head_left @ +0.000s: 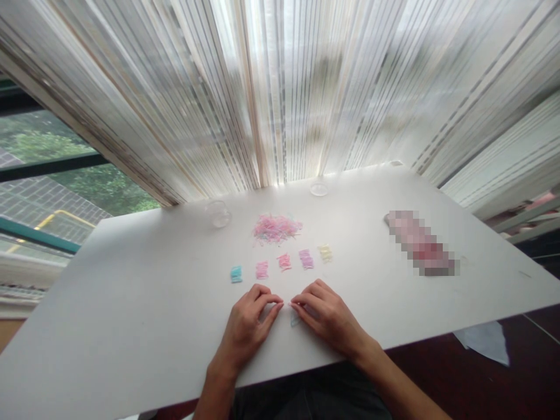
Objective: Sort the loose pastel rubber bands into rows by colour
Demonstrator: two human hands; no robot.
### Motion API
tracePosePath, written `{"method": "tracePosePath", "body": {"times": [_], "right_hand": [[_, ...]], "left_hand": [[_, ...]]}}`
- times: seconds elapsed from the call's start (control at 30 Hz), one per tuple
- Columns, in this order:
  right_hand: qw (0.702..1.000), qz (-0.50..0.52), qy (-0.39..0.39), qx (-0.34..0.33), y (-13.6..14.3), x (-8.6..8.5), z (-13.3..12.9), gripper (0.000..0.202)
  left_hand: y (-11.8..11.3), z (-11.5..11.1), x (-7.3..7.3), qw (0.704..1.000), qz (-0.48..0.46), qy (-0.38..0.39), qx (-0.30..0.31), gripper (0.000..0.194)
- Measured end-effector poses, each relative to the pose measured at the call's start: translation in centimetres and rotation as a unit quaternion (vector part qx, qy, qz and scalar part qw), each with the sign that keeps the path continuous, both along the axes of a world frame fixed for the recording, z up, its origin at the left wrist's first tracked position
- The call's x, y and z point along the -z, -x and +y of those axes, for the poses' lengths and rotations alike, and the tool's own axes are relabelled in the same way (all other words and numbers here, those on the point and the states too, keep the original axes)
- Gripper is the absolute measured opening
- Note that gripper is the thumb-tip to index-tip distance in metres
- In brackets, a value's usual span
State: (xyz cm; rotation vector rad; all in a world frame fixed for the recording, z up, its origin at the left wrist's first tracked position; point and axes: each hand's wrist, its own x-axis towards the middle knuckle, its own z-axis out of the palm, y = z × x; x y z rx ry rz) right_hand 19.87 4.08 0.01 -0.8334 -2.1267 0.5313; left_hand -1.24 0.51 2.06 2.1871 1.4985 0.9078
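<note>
A striped, sheer curtain (280, 99) fills the upper part of the view, hanging behind the far edge of a white worktop (144, 303). A window (48, 169) at the far left shows greenery and paving outside. On the near side of the worktop, the left hand (249, 321) and the right hand (330, 318) face each other with a narrow gap between their fingertips. The left hand's thumb and index finger are together at the tips; whether they grip anything is too small to tell. The right hand's fingers are together at the tips on what looks like a tiny pale piece (289, 303).

A long pinkish object (422, 245), blurred by pixelation, lies toward the right side. Beyond the hands, near the middle, is a loose pile of thin pastel strips (275, 227), mostly pink. A clear round container (219, 214) stands to the left of the pile, and a smaller clear round dish (319, 189) sits beyond it to the right, near the curtain.

Between the pile and the hands, five small sets of strips lie apart in a row, from left to right: blue set (236, 274), pink set (261, 269), coral-pink set (284, 261), purple set (306, 259) and yellow set (325, 252). A few pale blue bits (294, 319) lie just beside the right hand's fingers, partly hidden by them
</note>
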Motion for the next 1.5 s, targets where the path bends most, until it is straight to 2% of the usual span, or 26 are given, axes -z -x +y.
{"method": "tracePosePath", "body": {"times": [0.17, 0.33, 0.53, 0.93, 1.13, 1.2, 1.37, 1.5], "right_hand": [[0.998, 0.035, 0.022, 0.042, -0.1, -0.1, 0.2, 0.011], [0.991, 0.069, 0.063, 0.091, -0.4, -0.4, 0.2, 0.011], [0.99, 0.075, 0.077, 0.093, -0.4, -0.5, 0.1, 0.011], [0.991, 0.072, 0.078, 0.084, -0.6, -0.8, 0.1, 0.011], [0.991, 0.073, 0.073, 0.088, -0.5, -0.8, 0.1, 0.011], [0.992, 0.07, 0.069, 0.084, -0.5, -0.8, 0.1, 0.011], [0.997, 0.022, 0.054, 0.053, -0.4, -0.5, 0.0, 0.009], [0.998, -0.045, 0.037, 0.036, -0.3, -0.6, -0.1, 0.005]], "left_hand": [[-0.1, 0.9, -0.9, 0.998, 0.027, -0.051, -0.025, 0.016], [-0.7, 3.0, -1.6, 0.992, 0.056, -0.052, -0.098, 0.017], [-1.3, 4.9, -0.9, 0.986, 0.093, -0.036, -0.13, 0.015], [-1.7, 5.2, -0.1, 0.977, 0.139, -0.018, -0.161, 0.015], [-1.1, 4.7, -0.2, 0.98, 0.116, -0.046, -0.153, 0.017], [-0.7, 4.3, -0.5, 0.986, 0.095, -0.047, -0.129, 0.019], [-0.4, 2.5, -1.2, 0.998, 0.06, 0.02, -0.003, 0.017], [-0.7, 1.5, -1.1, 0.997, 0.041, 0.071, 0.013, 0.017]]}}
